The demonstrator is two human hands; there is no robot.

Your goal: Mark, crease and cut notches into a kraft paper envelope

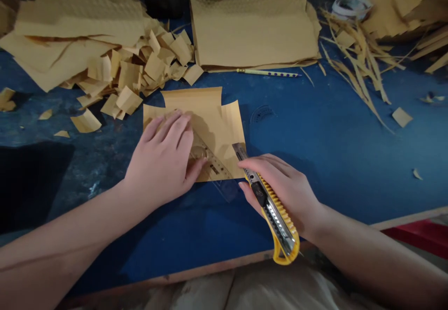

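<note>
A sheet of brown paper with notched far corners and a crease along its far flap lies on the blue table. My left hand rests flat on it, fingers stretched out, pressing down a see-through set square. Part of the set square is hidden under that hand, and its near corner sticks out past the paper's near edge. A yellow box cutter is gripped in my right hand. Its blade is out, pointing away from me over the paper's right edge; I cannot tell whether it touches the paper.
Small brown paper offcuts and larger sheets pile up at the far left. Beyond the paper are a stack of brown sheets and a patterned pencil. Thin paper strips and a tape roll lie far right.
</note>
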